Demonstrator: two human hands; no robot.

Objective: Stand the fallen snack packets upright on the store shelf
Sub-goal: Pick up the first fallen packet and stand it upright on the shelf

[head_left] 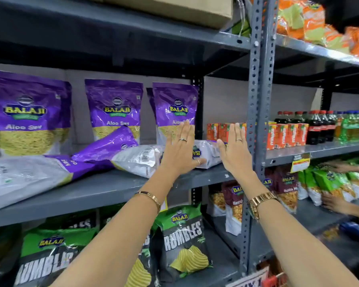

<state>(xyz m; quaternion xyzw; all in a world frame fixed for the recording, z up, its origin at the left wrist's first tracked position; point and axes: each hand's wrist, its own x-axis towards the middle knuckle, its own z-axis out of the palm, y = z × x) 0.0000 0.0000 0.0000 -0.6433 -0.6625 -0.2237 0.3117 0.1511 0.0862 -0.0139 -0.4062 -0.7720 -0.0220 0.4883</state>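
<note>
Purple Aloo Sev packets stand upright at the back of the grey shelf [104, 189]: one at the left [27, 112], one in the middle [114, 108], one at the right [174, 106]. Several packets lie fallen in front: a long one at the left [29, 177], a tilted purple one [108, 146], a white-backed one [137, 160] and one at the right end [207, 154]. My left hand [179, 150] lies flat and spread on the right-end fallen packet. My right hand [235, 150] is spread just to that packet's right, holding nothing.
A grey perforated upright post [257, 100] stands right of my hands. Juice cartons [286, 135] and drink bottles [319, 127] fill the neighbouring shelf. Green Rumbles bags [182, 243] sit below. Another person's hands [338, 201] work on the lower right shelf.
</note>
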